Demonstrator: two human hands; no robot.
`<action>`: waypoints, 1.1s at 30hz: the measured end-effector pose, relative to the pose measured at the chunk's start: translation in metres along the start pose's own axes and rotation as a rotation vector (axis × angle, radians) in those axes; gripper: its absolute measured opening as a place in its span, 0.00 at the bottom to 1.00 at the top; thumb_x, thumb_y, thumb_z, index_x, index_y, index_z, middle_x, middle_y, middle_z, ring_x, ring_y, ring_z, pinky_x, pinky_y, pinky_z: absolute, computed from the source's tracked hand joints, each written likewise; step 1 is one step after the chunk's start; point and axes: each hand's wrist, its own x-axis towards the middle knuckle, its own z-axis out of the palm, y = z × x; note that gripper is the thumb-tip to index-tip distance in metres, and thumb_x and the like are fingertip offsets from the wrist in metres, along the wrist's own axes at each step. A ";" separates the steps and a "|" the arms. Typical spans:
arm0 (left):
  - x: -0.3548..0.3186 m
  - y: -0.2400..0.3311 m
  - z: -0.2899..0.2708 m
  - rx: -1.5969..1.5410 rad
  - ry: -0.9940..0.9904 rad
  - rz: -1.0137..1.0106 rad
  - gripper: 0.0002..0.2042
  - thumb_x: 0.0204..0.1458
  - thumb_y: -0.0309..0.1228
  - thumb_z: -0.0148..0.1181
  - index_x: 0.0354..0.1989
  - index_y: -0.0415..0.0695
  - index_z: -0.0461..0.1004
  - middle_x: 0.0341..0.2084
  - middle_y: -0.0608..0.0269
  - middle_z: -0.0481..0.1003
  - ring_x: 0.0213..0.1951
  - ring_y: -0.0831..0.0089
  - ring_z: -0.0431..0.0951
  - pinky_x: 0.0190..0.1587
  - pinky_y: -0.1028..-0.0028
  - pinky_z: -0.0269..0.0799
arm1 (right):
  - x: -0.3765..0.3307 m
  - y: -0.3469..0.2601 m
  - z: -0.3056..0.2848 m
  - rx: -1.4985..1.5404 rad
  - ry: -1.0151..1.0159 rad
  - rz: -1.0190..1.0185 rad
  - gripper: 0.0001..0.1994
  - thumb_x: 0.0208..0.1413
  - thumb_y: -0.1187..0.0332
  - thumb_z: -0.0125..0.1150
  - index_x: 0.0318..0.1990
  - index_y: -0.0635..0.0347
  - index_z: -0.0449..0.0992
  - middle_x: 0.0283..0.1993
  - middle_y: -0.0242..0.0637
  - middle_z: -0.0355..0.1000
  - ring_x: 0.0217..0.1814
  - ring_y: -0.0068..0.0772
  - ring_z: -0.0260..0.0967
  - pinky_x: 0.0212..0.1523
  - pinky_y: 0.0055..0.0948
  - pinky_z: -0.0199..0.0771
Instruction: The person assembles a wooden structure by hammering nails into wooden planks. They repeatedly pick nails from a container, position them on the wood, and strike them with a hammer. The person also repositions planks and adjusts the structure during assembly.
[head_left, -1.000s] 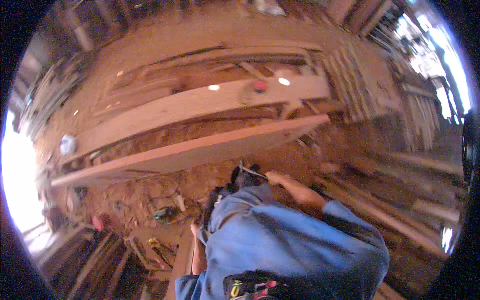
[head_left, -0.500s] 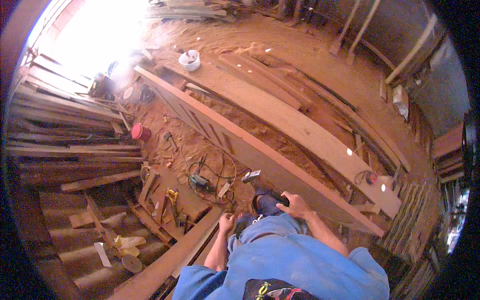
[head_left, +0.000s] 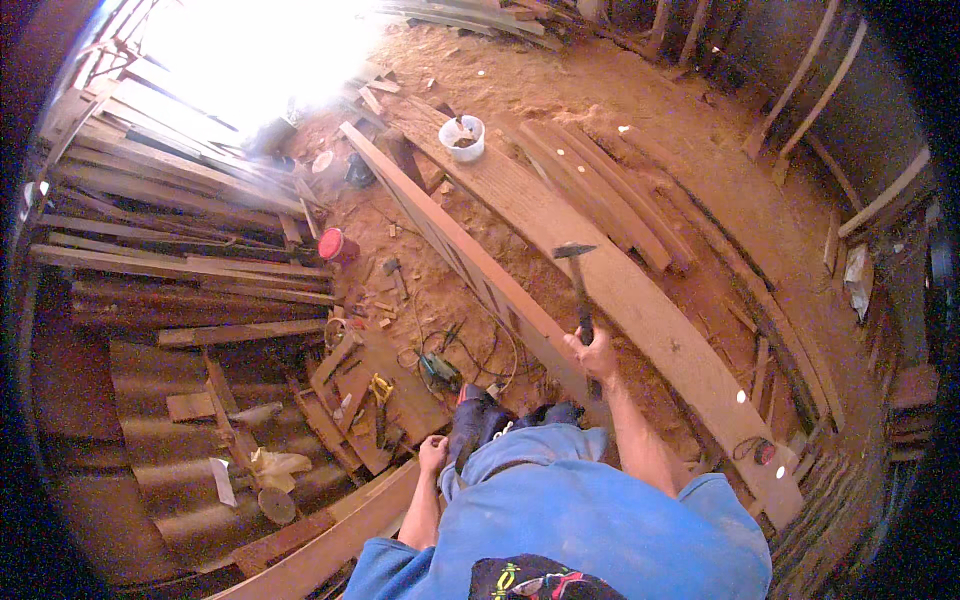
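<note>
Fingers of the left hand [head_left: 433, 454] look curled beside the end of a near plank [head_left: 345, 532], though I cannot tell whether they hold anything; those of the right hand [head_left: 594, 353] are wrapped around the dark handle of a hammer [head_left: 580, 290].

At the left, long boards [head_left: 190, 267] lie stacked beyond some brown corrugated sheets [head_left: 150, 405], with a pale cloth [head_left: 277, 469] and a round disc [head_left: 276, 506] toward the sheets' right. Farther off stands a red bucket [head_left: 336, 246], and nearer lies a yellow-handled tool [head_left: 380, 389]. Just beyond the left hand, a green power tool [head_left: 438, 370] rests on the ground among cords.

Right of that, a long beam [head_left: 455, 238] stands on edge. A white tub [head_left: 461, 139] sits at the far end of a wide board [head_left: 672, 338]. The hammer rises from the right hand, its head to the far side, seen against this board; I cannot tell whether they touch. A small red object [head_left: 765, 453] lies at the board's near right end.
</note>
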 end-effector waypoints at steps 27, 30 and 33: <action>0.460 0.647 -0.050 0.225 -0.087 1.005 0.08 0.54 0.28 0.61 0.41 0.39 0.78 0.33 0.49 0.78 0.38 0.52 0.80 0.43 0.62 0.75 | 0.170 0.031 0.045 -0.132 0.816 0.284 0.23 0.46 0.53 0.78 0.29 0.54 0.67 0.23 0.23 0.62 0.24 0.23 0.57 0.27 0.28 0.61; 0.498 0.676 -0.037 0.383 -0.277 1.155 0.08 0.54 0.27 0.60 0.41 0.42 0.78 0.35 0.48 0.79 0.40 0.49 0.80 0.44 0.59 0.76 | 0.171 0.022 0.046 -0.228 0.780 0.363 0.23 0.48 0.52 0.77 0.27 0.54 0.66 0.22 0.22 0.60 0.23 0.21 0.55 0.25 0.28 0.59; 0.520 0.691 -0.022 0.672 -0.379 1.250 0.09 0.51 0.24 0.59 0.41 0.44 0.79 0.35 0.48 0.79 0.40 0.48 0.80 0.43 0.57 0.77 | 0.175 0.014 0.046 -0.205 0.778 0.394 0.25 0.48 0.49 0.76 0.24 0.55 0.66 0.21 0.22 0.58 0.24 0.21 0.54 0.26 0.28 0.58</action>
